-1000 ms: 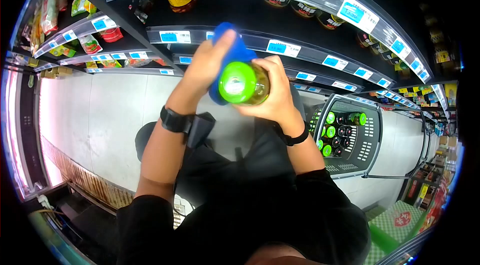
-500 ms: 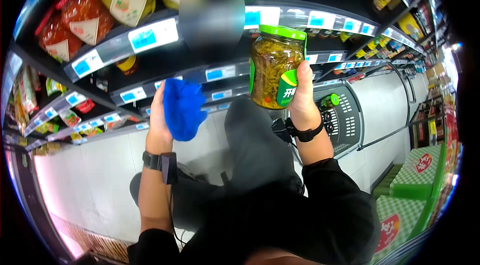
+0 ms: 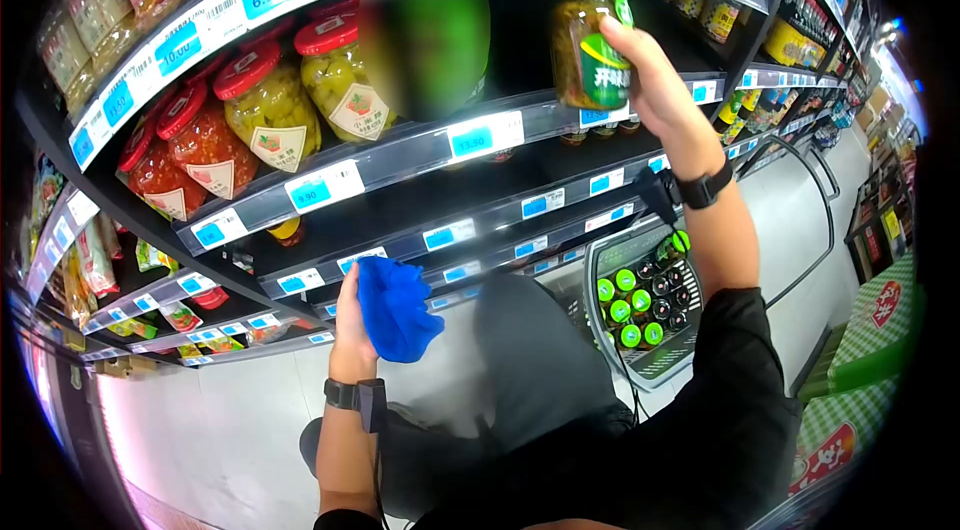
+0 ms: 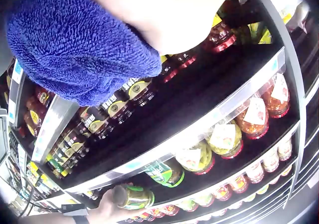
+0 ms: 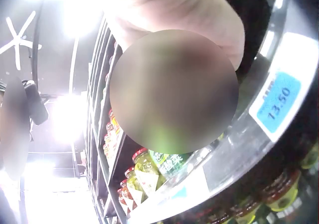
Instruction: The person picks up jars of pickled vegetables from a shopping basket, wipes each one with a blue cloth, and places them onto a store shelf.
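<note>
Shelves point(image 3: 420, 152) hold red-lidded jars point(image 3: 265, 108); right hand point(image 3: 652, 80) grips pickle jar point(image 3: 588, 42), left hand point(image 3: 350, 328) blue cloth point(image 3: 398, 310).

Black short-sleeved top point(image 3: 740, 410), dark trousers point(image 3: 540, 360), black wrist straps point(image 3: 343, 394) (each carrying a small camera).

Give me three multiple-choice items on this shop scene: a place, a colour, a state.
1. Where is the jar in the right hand? A on the floor B raised by the upper shelf C on a counter
2. Colour of the cloth in the left hand? A blue B red C white
3. The right hand is: A open, empty B flat on a table C gripping the jar
Answers: B, it is up at the shelf edge; A, the cloth is blue; C, the hand wraps the jar.
</note>
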Demonstrator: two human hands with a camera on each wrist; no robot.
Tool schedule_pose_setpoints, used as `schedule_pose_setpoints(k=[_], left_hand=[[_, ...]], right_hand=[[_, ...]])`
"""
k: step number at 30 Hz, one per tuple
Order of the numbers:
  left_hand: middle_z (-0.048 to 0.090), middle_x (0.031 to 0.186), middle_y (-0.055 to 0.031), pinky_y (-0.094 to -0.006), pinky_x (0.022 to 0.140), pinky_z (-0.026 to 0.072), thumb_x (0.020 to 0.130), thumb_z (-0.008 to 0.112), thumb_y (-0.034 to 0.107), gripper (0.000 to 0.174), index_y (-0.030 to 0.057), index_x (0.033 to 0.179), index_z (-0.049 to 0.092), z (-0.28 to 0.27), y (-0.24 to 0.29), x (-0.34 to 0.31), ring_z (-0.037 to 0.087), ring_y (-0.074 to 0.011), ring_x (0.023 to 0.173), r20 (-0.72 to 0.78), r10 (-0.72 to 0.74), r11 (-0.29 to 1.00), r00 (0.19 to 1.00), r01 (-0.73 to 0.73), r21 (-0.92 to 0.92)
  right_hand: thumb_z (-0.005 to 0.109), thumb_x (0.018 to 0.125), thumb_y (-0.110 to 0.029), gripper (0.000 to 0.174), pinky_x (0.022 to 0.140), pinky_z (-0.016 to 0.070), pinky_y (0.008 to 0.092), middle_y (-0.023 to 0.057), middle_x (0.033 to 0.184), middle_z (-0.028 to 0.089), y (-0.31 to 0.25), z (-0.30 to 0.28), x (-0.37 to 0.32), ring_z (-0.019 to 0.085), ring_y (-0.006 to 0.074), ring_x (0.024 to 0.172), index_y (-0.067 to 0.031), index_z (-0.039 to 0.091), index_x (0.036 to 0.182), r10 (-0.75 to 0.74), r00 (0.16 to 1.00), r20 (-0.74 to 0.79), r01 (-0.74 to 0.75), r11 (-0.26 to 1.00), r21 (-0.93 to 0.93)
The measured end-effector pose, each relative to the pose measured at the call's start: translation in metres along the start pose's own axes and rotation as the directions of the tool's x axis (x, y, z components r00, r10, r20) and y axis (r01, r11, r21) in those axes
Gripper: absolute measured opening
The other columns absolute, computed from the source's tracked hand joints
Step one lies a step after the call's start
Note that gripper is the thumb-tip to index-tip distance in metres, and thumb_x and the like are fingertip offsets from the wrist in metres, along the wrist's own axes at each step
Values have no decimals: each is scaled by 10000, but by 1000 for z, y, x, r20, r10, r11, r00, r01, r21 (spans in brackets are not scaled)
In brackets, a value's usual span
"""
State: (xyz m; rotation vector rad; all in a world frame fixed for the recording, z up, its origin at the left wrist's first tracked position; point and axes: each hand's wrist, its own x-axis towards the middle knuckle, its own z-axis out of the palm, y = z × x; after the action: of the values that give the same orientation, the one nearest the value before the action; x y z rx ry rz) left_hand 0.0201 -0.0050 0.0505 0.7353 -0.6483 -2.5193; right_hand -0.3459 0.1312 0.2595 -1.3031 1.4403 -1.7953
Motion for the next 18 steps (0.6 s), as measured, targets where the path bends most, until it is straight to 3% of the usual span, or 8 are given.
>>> schedule_pose_setpoints(k=[4,8,12,15,18], left_hand=[[685,1095,-177,-521,837,559,978,432,559,574,52,1149,639,-7,-3,2,676,-361,957,16,-8,1000,1000,8,-21],[669,1136,-177,-484,858,544,988,396,560,603,33,1205,596,-9,-5,4,654,-352,992,3,-13,1000,1000,13,-11],[671,1134,-170,-486,871,538,987,407,541,590,29,1203,605,2,-4,-1,650,-353,996,79,-37,995,996,43,-86],[672,1132,-168,-488,875,534,993,398,520,576,28,1200,613,-1,-3,-1,646,-354,991,120,-19,985,993,39,-165],[673,1127,-167,-487,871,535,1000,388,505,563,30,1199,616,-5,-3,-2,645,-352,980,143,7,984,990,19,-177]], right_hand=[[744,861,-454,597,901,528,301,101,1070,691,-5,1,26,678,165,986,14,612,1206,-69,998,0,69,988,-136],[802,788,-441,582,859,463,280,59,1076,702,14,-5,50,645,143,1000,-78,647,1215,-94,993,72,111,952,-287],[789,821,-341,623,1012,435,323,113,1196,662,21,10,52,610,187,1128,5,567,1289,-99,974,204,160,937,-310],[800,806,-362,670,1044,409,333,133,1213,653,16,20,42,601,208,1151,7,554,1309,-95,975,202,154,941,-302],[806,791,-398,730,1019,436,338,145,1238,640,22,20,43,609,226,1146,7,532,1333,-96,979,181,153,930,-334]])
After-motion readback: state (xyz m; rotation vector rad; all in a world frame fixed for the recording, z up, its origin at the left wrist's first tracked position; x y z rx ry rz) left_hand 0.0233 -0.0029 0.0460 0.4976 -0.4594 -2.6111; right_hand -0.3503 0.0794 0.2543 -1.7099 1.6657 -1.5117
